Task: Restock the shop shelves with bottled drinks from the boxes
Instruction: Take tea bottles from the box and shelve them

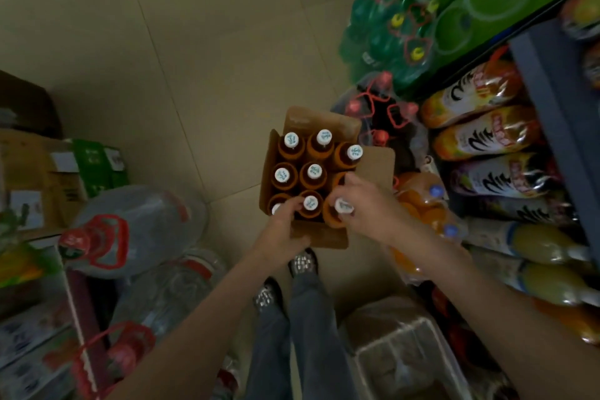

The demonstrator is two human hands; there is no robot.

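Observation:
An open cardboard box (375,169) stands on the floor, flaps folded out, filled with several amber drink bottles with white printed caps (314,171). My left hand (281,230) reaches into the box's near left corner, its fingers closed around the neck of a bottle whose cap (276,208) barely shows. My right hand (363,201) grips the near right bottle (337,213) by its neck, the white cap poking out between the fingers. Both bottles stand in the box.
Shelves on the right hold bagged orange and purple drink bottles (480,136) and yellow juice bottles (548,243). Wrapped packs of green bottles (389,29) and dark bottles (386,114) stand beyond the box. Large water jugs (136,227) and cartons (39,172) crowd the left. My feet (302,263) stand just behind the box.

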